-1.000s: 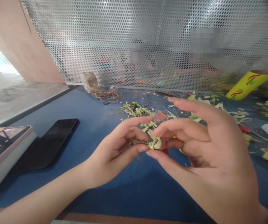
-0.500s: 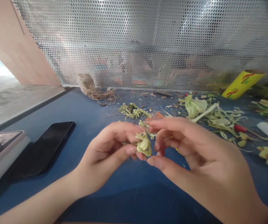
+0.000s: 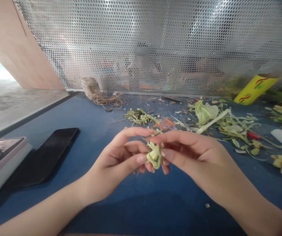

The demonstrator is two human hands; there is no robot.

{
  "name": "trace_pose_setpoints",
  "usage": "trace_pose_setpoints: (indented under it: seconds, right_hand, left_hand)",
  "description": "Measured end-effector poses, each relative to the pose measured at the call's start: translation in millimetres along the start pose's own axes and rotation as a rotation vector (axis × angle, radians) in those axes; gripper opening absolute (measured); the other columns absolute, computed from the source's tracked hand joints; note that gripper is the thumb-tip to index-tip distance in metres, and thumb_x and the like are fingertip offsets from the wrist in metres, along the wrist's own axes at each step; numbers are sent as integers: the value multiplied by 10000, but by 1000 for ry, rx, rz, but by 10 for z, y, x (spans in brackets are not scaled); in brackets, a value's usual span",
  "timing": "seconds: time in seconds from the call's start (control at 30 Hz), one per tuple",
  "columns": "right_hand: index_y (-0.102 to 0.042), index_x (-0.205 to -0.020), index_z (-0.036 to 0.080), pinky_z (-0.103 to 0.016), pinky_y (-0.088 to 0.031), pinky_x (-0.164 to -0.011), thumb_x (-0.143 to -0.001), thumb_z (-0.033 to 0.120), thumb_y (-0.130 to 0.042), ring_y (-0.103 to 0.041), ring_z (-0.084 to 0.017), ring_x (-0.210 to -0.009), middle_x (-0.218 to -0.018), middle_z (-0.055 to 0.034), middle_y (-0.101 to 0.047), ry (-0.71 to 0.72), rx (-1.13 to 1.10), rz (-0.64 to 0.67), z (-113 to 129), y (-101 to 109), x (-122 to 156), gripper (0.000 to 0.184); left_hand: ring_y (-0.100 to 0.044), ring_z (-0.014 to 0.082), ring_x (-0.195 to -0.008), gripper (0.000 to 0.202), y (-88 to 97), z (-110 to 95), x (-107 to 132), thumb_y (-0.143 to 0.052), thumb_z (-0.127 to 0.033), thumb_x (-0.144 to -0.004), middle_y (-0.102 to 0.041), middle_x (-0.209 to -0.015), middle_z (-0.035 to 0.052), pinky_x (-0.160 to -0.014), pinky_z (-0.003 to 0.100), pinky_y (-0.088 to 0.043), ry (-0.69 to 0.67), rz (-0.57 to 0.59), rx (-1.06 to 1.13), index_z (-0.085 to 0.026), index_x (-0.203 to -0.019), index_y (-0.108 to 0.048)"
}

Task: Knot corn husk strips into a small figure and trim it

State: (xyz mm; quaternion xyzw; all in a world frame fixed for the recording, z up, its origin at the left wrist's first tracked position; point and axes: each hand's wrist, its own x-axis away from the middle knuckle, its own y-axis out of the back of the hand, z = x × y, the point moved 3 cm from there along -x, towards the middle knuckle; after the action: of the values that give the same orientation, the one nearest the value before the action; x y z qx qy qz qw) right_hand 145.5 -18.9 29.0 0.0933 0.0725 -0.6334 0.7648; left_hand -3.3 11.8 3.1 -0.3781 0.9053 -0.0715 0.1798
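Between my two hands, above the blue table, is a small pale green plant piece (image 3: 154, 156), folded and flower-like. My left hand (image 3: 121, 157) pinches its left side between thumb and fingers. From the right, the thumb and fingers of my right hand (image 3: 195, 152) close on the same piece. Its far side is hidden behind the fingertips. Just beyond my hands lies a small heap of thin green sprigs (image 3: 142, 117), with an orange scrap (image 3: 165, 124) beside it.
At left lie a black phone (image 3: 45, 154) and a second, light-cased phone (image 3: 3, 164). A bundle of twine (image 3: 111, 101) rests near a perforated metal screen (image 3: 150, 26). Leaf scraps (image 3: 206, 113), a red chilli-like piece (image 3: 253, 135) and a yellow carton (image 3: 255, 89) are at right.
My right hand has moved left and in, and its thumb and fingers have closed on the plant piece. The piece has turned slightly; my left hand still holds it.
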Motion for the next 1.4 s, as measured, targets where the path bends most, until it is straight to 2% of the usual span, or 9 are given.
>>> trace_pose_setpoints:
  seconds: [0.2, 0.4, 0.53, 0.7, 0.83, 1.1, 1.2, 1.3, 1.4]
  right_hand:
    - [-669, -790, 230, -128, -524, -552, -752, 133, -611, -613, -47, -556, -658, 54, -654, -54, -138, -31, -70, 2, -52, 119]
    - [-637, -854, 227, -158, -538, -548, -747, 98, -593, -617, -61, -569, -690, 46, -642, -25, -213, -34, -115, -38, -74, 173]
    - [-618, -856, 233, -154, -535, -545, -680, 61, -637, -614, -65, -589, -696, 53, -631, -77, -252, -34, -108, -80, -57, 247]
    - [-590, -808, 215, -196, -545, -550, -697, 102, -636, -630, -92, -605, -700, 38, -631, -145, -329, 3, -159, -121, -67, 165]
    - [-580, -804, 200, -195, -539, -534, -718, 89, -611, -615, -80, -555, -673, 40, -620, -142, -334, 29, -189, -126, -85, 143]
    - [-602, -822, 191, -181, -529, -539, -700, 136, -644, -603, -68, -528, -690, 35, -620, -203, -390, 31, -223, -87, -76, 140]
    - [-607, -814, 194, -200, -542, -564, -699, 142, -645, -616, -80, -547, -684, 32, -630, -213, -373, 36, -239, -83, -84, 132]
    - [-612, -860, 231, -237, -561, -634, -697, 120, -639, -646, -106, -641, -727, 34, -657, -159, -356, 50, -228, -81, -89, 199]
    - [-615, -900, 246, -257, -563, -685, -684, 92, -636, -652, -127, -727, -770, 28, -673, -93, -238, 7, -194, -70, -81, 266]
  left_hand:
    - [-509, 81, -606, 163, -8, 57, -37, -513, -140, -827, -583, -716, 2, -534, 176, -391, 80, -65, 43, -204, -964, -453]
    - [-459, 69, -540, 177, -37, 68, -49, -506, -169, -828, -534, -667, -25, -509, 181, -360, 98, -177, 95, -233, -979, -440]
    - [-479, 76, -557, 222, -31, 52, -48, -523, -148, -816, -554, -698, -19, -523, 195, -378, 45, -137, 48, -261, -989, -443]
    - [-487, 75, -567, 226, -29, 48, -19, -487, -102, -830, -562, -726, -9, -548, 225, -418, -76, -108, -46, -263, -983, -531]
    - [-466, 71, -564, 278, -22, 58, -1, -482, -104, -830, -554, -755, 5, -519, 214, -423, -148, -131, -159, -258, -1016, -619]
    - [-454, 44, -497, 409, -58, 12, 38, -462, -46, -814, -514, -757, -1, -445, 179, -409, -230, -188, -320, -317, -1093, -590]
    - [-451, 47, -494, 381, -62, 4, 46, -471, -67, -814, -515, -751, 6, -425, 168, -410, -209, -196, -370, -313, -1071, -608]
    - [-447, 57, -500, 337, -40, 3, 45, -491, -113, -811, -505, -747, 9, -395, 159, -413, -160, -267, -330, -319, -1040, -628]
    - [-426, 56, -489, 300, -30, 1, 40, -521, -147, -795, -490, -735, 9, -353, 143, -403, -124, -332, -258, -312, -1013, -645]
